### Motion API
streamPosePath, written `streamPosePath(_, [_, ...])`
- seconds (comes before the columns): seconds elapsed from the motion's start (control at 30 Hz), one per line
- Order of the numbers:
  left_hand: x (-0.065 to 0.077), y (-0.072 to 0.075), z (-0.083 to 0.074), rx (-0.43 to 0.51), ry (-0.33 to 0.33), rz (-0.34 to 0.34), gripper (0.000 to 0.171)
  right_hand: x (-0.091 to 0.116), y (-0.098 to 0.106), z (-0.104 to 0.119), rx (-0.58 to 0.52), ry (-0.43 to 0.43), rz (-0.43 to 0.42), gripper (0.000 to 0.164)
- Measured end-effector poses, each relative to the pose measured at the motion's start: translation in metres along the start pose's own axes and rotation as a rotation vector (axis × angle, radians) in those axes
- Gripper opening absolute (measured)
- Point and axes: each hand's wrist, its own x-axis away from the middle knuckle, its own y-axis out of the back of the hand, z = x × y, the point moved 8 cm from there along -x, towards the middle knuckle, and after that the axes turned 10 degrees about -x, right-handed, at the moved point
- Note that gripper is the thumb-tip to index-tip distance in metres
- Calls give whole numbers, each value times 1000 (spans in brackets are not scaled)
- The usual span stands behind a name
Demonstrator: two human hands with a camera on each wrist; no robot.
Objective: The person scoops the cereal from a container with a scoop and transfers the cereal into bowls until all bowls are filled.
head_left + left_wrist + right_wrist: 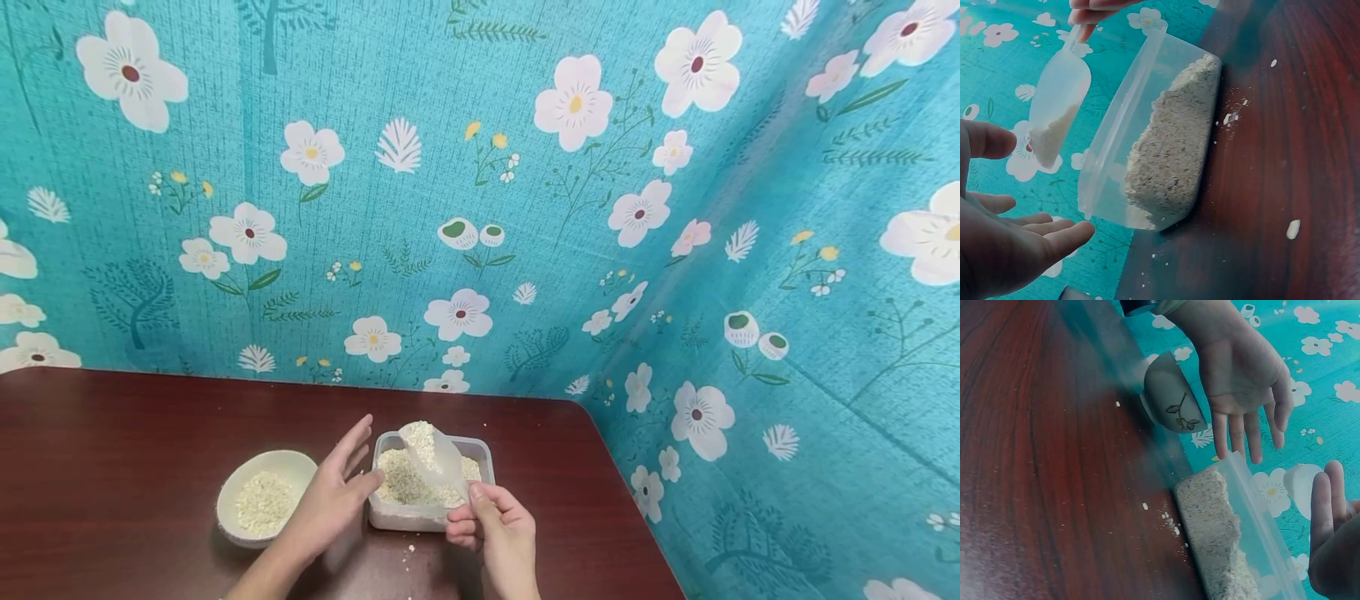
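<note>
My right hand (501,527) pinches the handle of a translucent plastic scoop (448,458), which carries a heap of oat flakes (422,440). The scoop is raised over a clear plastic container (483,454), and more oats (401,479) fill part of it. In the left wrist view the scoop (1063,94) hangs above the container's rim, oats gathered at its tip. My left hand (337,492) is held with fingers extended at the container's left side, gripping nothing. Left of that hand stands a white bowl (300,468) with oats inside; the left forearm partly covers its right edge.
A dark red-brown wooden table (112,467) bears everything. Loose flakes (1230,119) are scattered on it in front of the container. A teal floral curtain (405,250) hangs behind the table and along its right side. The right wrist view shows a plant pattern on the bowl (1172,397).
</note>
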Motion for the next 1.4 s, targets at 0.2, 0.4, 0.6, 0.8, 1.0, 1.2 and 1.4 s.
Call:
streamPosePath(0.2, [-1,6,-6,-3,-3,-3,73,-1,-5,6,6,4,4,25])
streamPosePath(0.4, [-2,14,-12,-27,-14,-11,72,-1,-11,12,11,11,10,27])
streamPosePath(0.6, [-4,19,-13,-33,2,-3,72,-1,-16,14,8,11,22,28])
streamPosePath(0.8, [-3,23,-12,-46,4,-14,71,-1,-19,16,10,14,25,26])
streamPosePath(1.0, [-1,28,-12,-49,-5,-26,71,-2,-21,14,8,-2,19,23])
streamPosePath(1.2, [0,32,-13,-53,-5,-30,72,-2,-26,12,-4,-9,48,24])
streamPosePath(1.4, [1,37,-12,-46,-5,-26,73,-3,-31,9,-18,-11,92,27])
